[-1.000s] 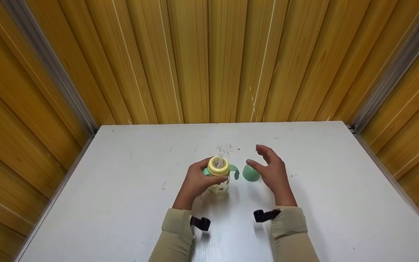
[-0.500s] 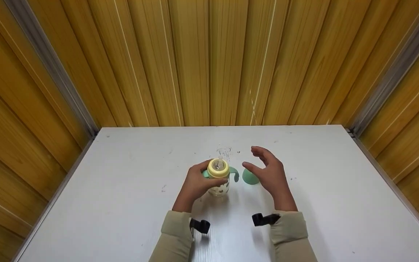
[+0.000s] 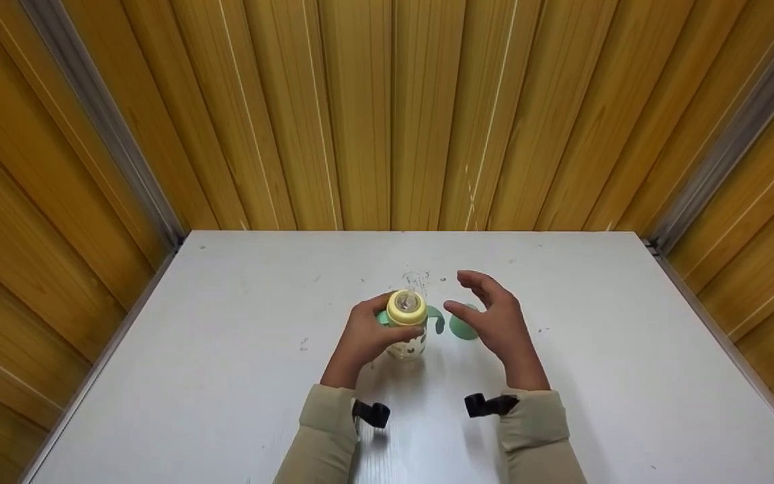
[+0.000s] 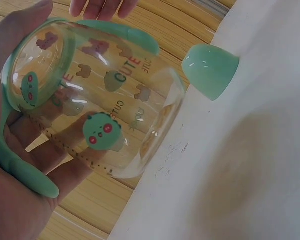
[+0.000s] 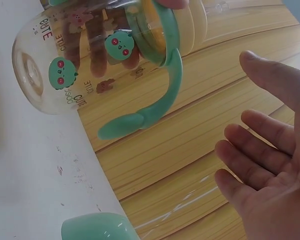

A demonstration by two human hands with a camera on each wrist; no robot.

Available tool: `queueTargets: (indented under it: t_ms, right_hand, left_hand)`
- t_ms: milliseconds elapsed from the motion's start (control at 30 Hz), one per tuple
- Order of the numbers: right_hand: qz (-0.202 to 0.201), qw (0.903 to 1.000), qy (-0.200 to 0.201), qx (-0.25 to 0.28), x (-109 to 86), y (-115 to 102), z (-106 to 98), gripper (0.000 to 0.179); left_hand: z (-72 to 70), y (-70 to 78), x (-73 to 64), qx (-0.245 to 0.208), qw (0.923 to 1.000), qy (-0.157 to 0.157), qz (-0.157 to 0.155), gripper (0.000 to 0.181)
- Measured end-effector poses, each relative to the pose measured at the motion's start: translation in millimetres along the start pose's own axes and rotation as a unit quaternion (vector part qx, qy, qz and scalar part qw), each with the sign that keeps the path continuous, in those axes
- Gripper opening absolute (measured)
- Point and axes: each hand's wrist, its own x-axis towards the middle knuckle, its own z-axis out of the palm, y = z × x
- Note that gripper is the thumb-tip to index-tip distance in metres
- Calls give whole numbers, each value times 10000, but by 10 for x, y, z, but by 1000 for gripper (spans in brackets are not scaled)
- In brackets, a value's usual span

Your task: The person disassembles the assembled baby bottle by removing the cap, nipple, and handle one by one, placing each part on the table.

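A clear baby bottle (image 3: 408, 348) with a yellow collar, a see-through nipple and two green handles stands upright in my left hand (image 3: 364, 333). Thumb and fingers wrap it just under the collar. Cartoon faces and the word CUTE are printed on its side (image 4: 110, 85). Right of the bottle, a green dome-shaped cap (image 4: 210, 70) rests on the table. My right hand (image 3: 498, 321) hovers beside the cap, partly covering it in the head view. Its fingers (image 5: 255, 155) are relaxed and spread from the thumb, holding nothing.
The white table (image 3: 239, 376) has small dark scuffs beyond the bottle. Wood-patterned panels (image 3: 387, 121) wall in the back and both sides. A black wrist camera (image 3: 373, 413) sticks out from each sleeve.
My right hand has drifted slightly left toward the bottle, covering more of the cap in the head view. The left hand keeps its grip on the bottle.
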Motion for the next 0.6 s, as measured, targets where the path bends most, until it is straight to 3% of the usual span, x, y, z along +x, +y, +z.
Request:
queueTargets:
  t_ms: [600]
  right_hand:
    - [-375,9971,-583,311,-29,-46,135,63]
  left_hand:
    - [10,-5,8,52,10000,37,-46,75]
